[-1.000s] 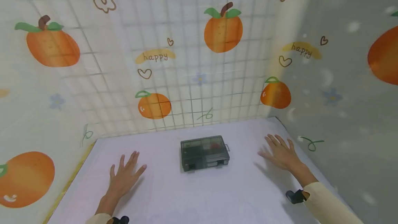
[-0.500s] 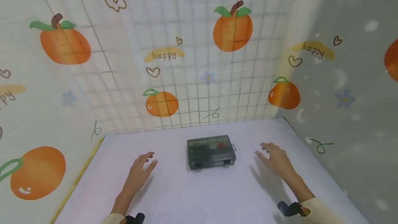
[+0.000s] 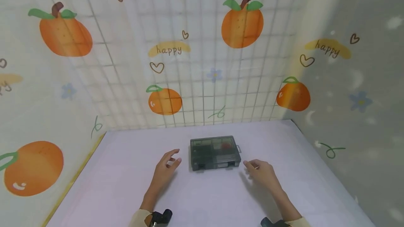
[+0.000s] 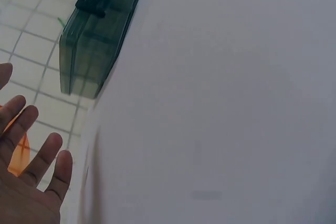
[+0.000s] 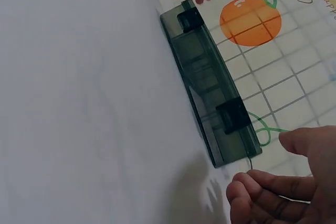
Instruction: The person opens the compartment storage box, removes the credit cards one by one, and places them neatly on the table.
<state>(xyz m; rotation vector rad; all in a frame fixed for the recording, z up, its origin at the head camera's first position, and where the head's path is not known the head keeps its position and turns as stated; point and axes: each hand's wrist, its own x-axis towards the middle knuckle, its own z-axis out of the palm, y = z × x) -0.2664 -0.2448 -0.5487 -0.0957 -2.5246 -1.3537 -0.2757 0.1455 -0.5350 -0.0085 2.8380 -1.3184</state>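
A dark green see-through plastic storage box (image 3: pixel 215 152) lies closed in the middle of the table, its two black latches (image 5: pixel 233 115) on the near side. Something red shows through the lid at the right. To the left of the box my left hand (image 3: pixel 163 171) hovers with loosely bent fingers, apart from it and holding nothing. My right hand (image 3: pixel 262 174) is near the box's front right corner, fingers relaxed and also holding nothing. In the right wrist view its fingertips (image 5: pixel 241 179) come close to the box's end.
The white tabletop (image 3: pixel 208 195) surrounds the box. Behind and at both sides hang pale curtains (image 3: pixel 202 62) printed with oranges, hearts and the word happy. A yellow strip (image 3: pixel 75 178) runs along the left table edge. A black camera (image 3: pixel 162 216) sits on the left wrist.
Both hands have come inward from the sides toward the box. Their spread fingers have become loosely bent. The box stays where it was on the table while the head view has shifted slightly.
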